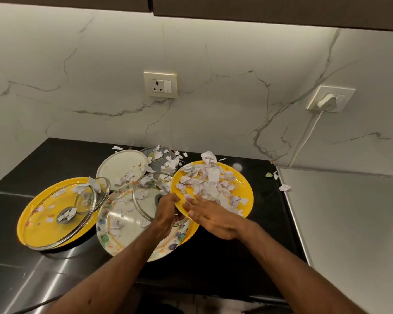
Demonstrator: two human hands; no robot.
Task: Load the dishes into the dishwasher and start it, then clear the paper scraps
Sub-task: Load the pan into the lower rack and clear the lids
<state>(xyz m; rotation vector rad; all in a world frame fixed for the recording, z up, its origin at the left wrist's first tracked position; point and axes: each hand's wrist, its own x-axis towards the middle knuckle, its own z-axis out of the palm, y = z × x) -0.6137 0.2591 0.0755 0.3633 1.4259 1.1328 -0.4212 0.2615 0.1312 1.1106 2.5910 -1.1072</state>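
The person's left hand [168, 210] is gripping the near rim of a round yellow plate [242, 177] and holding it tilted. Its fingers are curling round the rim, so the tips are hard to see. The right hand [210, 215] is lying flat, fingers straight, on the plate's near side. It is touching the torn white paper scraps [209, 182] that are covering most of the shiny plate. Left of that plate, a see-through glass lid [145, 207] is sitting on a flowery plate [112, 234], and the left hand is hiding part of both. Further left, a second glass lid [61, 214] is lying on a second yellow plate [30, 225]. Behind the flowery plate, a speckled grey dish [151, 154] is mostly hiding under scraps. Everything is sitting on a shiny black counter [225, 257]
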